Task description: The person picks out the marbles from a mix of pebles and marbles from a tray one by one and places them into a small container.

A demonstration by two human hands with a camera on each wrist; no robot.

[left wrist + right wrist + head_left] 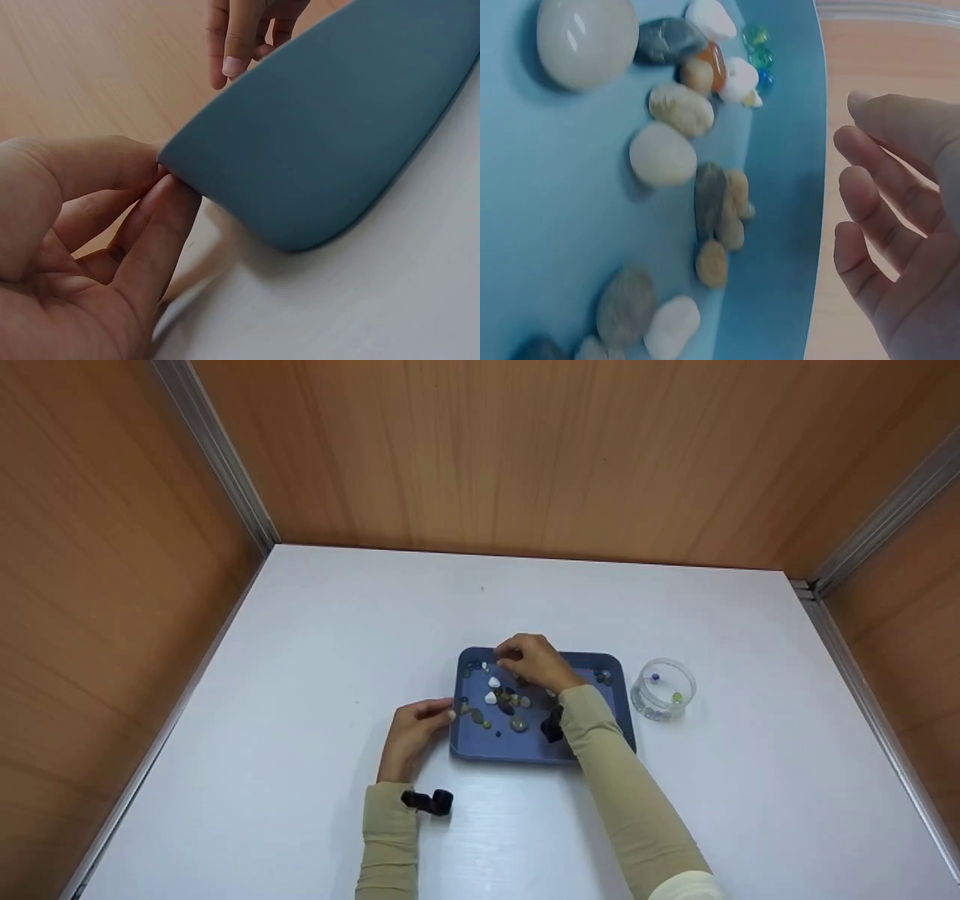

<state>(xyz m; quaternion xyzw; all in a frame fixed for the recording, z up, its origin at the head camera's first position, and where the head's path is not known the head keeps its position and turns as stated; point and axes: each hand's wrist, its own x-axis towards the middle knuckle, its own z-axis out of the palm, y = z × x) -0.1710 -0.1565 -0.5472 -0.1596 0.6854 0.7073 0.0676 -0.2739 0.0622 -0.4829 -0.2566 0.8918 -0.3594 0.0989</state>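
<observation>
Left hand point(407, 733) pinches the blue, rectangular, plastic-looking tray point(536, 751), long axis running rightward from that grip; right hand point(537, 661), fingers loosely parted, nothing visibly held, is at far rim, smooth mixed-colour stones point(662, 155) just nearward.

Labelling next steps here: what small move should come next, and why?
Probably lower the right hand toward the green marbles in the tray: it looks empty, the left hand pinches the tray, and the clear container holds similar balls.
</observation>
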